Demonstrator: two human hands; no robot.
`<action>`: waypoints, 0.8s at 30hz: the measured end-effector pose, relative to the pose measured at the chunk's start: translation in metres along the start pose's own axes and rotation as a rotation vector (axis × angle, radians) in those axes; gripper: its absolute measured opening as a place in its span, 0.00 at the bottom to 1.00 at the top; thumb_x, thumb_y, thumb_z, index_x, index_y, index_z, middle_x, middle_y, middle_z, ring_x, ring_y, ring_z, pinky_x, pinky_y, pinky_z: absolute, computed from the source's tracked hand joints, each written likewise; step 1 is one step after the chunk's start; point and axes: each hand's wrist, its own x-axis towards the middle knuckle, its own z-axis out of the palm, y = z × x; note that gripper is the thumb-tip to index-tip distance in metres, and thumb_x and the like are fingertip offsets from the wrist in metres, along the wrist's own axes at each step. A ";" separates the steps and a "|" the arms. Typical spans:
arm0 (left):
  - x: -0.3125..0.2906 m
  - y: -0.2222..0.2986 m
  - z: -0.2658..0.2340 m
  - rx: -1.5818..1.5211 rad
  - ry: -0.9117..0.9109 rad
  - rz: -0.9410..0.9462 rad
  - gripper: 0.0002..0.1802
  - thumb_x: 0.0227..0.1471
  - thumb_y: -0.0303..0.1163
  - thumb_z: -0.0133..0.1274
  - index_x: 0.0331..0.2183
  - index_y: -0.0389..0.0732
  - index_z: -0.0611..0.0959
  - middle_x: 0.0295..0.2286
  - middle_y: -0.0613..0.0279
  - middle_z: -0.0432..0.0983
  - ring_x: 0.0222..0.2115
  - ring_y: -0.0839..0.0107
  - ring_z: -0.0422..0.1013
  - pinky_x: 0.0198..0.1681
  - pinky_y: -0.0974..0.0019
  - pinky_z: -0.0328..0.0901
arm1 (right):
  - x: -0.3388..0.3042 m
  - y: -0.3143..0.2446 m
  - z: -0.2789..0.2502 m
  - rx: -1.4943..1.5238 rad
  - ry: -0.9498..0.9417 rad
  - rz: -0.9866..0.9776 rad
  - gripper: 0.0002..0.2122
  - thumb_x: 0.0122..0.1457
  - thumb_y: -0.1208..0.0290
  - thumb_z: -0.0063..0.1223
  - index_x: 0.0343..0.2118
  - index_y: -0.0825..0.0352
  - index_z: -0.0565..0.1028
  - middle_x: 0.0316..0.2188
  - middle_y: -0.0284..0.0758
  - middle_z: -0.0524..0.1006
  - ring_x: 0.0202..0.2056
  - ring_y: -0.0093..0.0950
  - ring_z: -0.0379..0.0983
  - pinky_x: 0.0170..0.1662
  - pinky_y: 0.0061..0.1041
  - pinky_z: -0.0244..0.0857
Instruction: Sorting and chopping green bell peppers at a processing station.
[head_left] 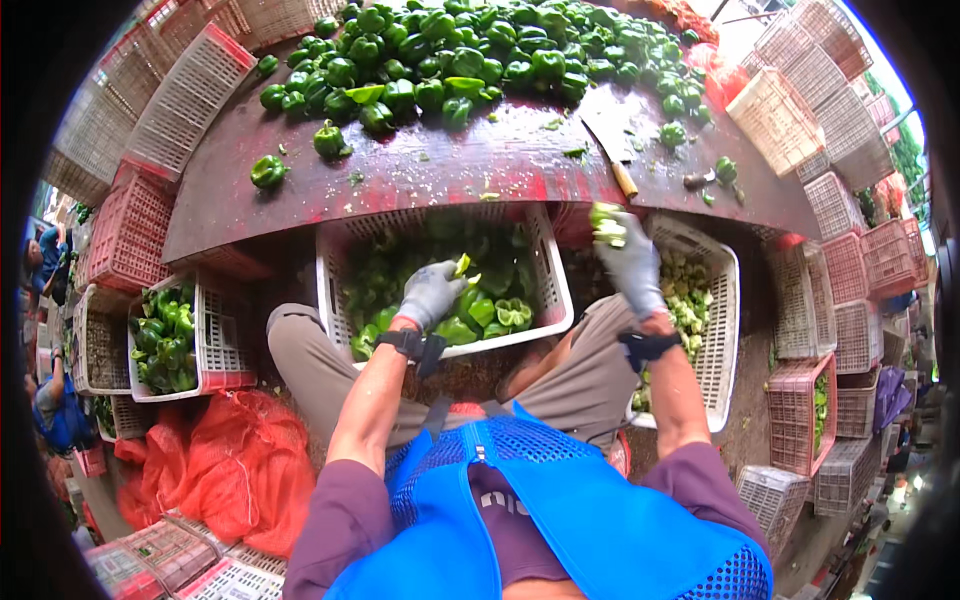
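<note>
My left hand, in a grey glove, is closed over a cut piece of green pepper above the white crate of pepper halves between my knees. My right hand, also gloved, grips a pale green pepper core over the white crate of cores and scraps at my right. A cleaver with a wooden handle lies on the dark red table, just beyond my right hand. A large heap of whole green peppers covers the far side of the table.
Stacks of white and red plastic crates ring the table. A crate of whole peppers sits at my left, with red mesh sacks below it. A person in blue is at the far left.
</note>
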 end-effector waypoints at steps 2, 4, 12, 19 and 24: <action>0.004 -0.005 0.004 0.084 -0.014 0.026 0.19 0.51 0.45 0.55 0.43 0.47 0.83 0.39 0.50 0.79 0.43 0.52 0.75 0.47 0.54 0.68 | 0.003 0.059 -0.049 -0.348 0.110 0.197 0.21 0.54 0.68 0.58 0.52 0.61 0.72 0.39 0.46 0.80 0.42 0.42 0.78 0.44 0.37 0.71; 0.010 -0.025 0.016 0.058 0.086 0.010 0.22 0.51 0.45 0.56 0.46 0.47 0.82 0.43 0.51 0.78 0.47 0.53 0.73 0.51 0.55 0.67 | 0.000 0.104 -0.092 -0.641 0.018 0.300 0.24 0.54 0.66 0.56 0.55 0.63 0.70 0.40 0.48 0.79 0.43 0.44 0.78 0.46 0.40 0.70; 0.040 -0.027 0.027 -0.424 -0.078 -0.065 0.23 0.54 0.45 0.57 0.48 0.43 0.81 0.45 0.51 0.79 0.47 0.57 0.75 0.51 0.59 0.68 | 0.108 0.065 -0.010 -0.373 -0.281 -0.061 0.27 0.54 0.64 0.57 0.58 0.65 0.68 0.53 0.49 0.73 0.55 0.44 0.69 0.57 0.36 0.62; 0.047 -0.038 0.054 -0.564 -0.129 -0.045 0.24 0.55 0.45 0.57 0.49 0.40 0.80 0.46 0.49 0.78 0.48 0.55 0.74 0.52 0.58 0.67 | 0.301 -0.023 0.194 -0.285 -0.140 -0.201 0.29 0.53 0.65 0.60 0.59 0.58 0.66 0.52 0.49 0.70 0.51 0.48 0.71 0.51 0.43 0.67; 0.041 -0.045 0.052 -0.511 -0.091 -0.026 0.26 0.56 0.44 0.56 0.50 0.37 0.79 0.43 0.51 0.80 0.41 0.58 0.78 0.47 0.60 0.70 | 0.340 -0.033 0.247 -0.524 -0.201 -0.083 0.14 0.57 0.67 0.52 0.47 0.53 0.73 0.44 0.42 0.76 0.44 0.43 0.76 0.44 0.44 0.71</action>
